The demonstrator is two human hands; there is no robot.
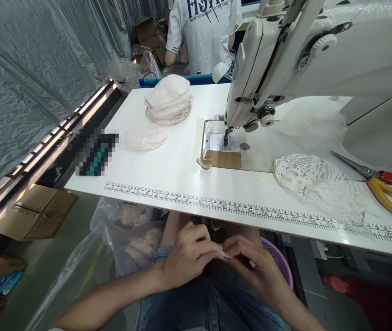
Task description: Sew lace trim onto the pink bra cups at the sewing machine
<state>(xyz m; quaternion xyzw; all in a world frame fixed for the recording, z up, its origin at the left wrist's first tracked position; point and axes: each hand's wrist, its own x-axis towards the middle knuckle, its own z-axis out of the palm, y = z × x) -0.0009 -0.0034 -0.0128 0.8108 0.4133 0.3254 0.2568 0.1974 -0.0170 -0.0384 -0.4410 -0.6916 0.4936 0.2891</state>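
Over my lap, below the table's front edge, both hands meet fingertip to fingertip. My left hand [193, 252] is closed in a pinch on one end of a small white strip [225, 254], which looks like fabric or thread. The strip's other end lies between the thumb and fingers of my right hand [251, 258]. Most of it is hidden by the fingers. Above them on the table, a white lace piece [315, 184] lies to the right, beside scissors [375, 177] with red and yellow handles.
A white sewing machine [261, 69] stands on the white table [168, 179], which has a printed ruler along its front. A stack of pale lace cups [170, 99] and a single cup [144, 137] lie left. A purple basket [279, 259] is below; a person [204, 37] sits beyond.
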